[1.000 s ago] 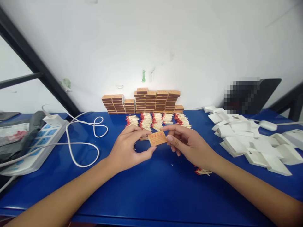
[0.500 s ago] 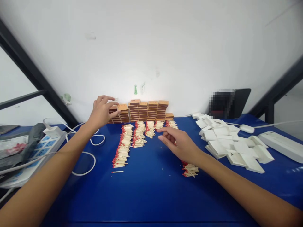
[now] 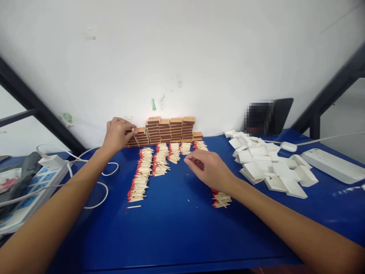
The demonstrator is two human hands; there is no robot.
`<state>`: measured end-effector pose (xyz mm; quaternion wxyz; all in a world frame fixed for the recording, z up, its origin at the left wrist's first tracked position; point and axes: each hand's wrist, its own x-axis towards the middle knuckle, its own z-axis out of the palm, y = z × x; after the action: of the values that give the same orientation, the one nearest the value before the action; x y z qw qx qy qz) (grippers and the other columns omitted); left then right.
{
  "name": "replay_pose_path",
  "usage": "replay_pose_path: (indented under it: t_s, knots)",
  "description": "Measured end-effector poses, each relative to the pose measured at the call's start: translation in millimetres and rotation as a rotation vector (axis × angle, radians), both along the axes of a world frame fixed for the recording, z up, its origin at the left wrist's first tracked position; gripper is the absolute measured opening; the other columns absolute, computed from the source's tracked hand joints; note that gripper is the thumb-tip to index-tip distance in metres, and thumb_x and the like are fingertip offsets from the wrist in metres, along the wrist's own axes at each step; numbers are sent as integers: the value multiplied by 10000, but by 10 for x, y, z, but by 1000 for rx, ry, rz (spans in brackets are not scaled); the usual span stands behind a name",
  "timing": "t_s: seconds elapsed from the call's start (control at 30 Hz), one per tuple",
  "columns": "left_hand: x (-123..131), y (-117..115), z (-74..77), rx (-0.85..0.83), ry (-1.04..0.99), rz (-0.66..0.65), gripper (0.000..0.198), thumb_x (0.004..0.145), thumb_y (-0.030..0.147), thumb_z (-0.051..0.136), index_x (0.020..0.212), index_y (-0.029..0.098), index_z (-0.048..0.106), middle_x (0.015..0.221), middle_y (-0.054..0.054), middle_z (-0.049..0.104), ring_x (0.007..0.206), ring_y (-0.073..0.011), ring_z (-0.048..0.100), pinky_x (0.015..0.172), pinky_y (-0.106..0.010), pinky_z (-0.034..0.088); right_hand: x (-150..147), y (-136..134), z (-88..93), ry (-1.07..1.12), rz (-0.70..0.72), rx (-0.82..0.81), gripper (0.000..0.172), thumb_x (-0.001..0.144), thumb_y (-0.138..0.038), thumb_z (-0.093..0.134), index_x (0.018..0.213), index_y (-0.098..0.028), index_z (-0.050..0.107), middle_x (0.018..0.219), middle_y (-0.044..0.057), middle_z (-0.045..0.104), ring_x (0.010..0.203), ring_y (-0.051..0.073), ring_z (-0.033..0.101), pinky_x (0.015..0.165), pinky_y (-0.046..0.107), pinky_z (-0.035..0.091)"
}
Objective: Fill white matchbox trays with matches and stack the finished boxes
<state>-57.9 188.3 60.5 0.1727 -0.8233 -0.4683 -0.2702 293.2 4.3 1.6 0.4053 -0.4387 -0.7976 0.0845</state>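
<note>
My left hand (image 3: 116, 134) reaches to the back of the blue table (image 3: 176, 232). Its fingers are closed on an orange matchbox (image 3: 140, 130) at the top of the left end of the stacked matchboxes (image 3: 171, 129) against the wall. My right hand (image 3: 209, 169) hovers low over the table with fingers loosely bent and nothing seen in it. It is just right of the rows of red-tipped matches (image 3: 142, 173). A small heap of matches (image 3: 221, 198) lies by my right wrist.
A pile of white inner trays (image 3: 265, 163) lies on the right, with a white mouse (image 3: 287, 146) and a long white device (image 3: 333, 165) beyond. A power strip (image 3: 19, 188) and looped white cable (image 3: 98, 182) lie on the left. One loose match (image 3: 134, 206) lies near the rows.
A second ago both hands held one matchbox at mid-table. My left hand carried it to the left end of the stack. My right hand let go and stays over the matches.
</note>
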Motion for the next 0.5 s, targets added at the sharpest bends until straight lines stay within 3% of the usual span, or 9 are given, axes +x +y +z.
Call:
replay_pose_path:
  t_s: [0.37, 0.5]
  knots:
    - [45, 1, 0, 15, 7, -24, 207, 1008, 394, 681, 1027, 261, 838, 1135, -101, 804, 1199, -373, 595, 1018, -564, 411, -4, 17, 5, -25, -23, -68, 196, 1037, -234, 571, 873, -220, 676, 748, 3, 665, 647, 152, 558, 652, 305, 410]
    - [38, -31, 50, 61, 3, -46, 232, 989, 439, 691, 1019, 260, 836, 1175, -116, 794, 1219, -392, 603, 1008, -586, 427, 106, 73, 72, -64, -99, -39, 211, 1036, -277, 561, 869, -234, 684, 743, 17, 678, 652, 176, 575, 654, 327, 417]
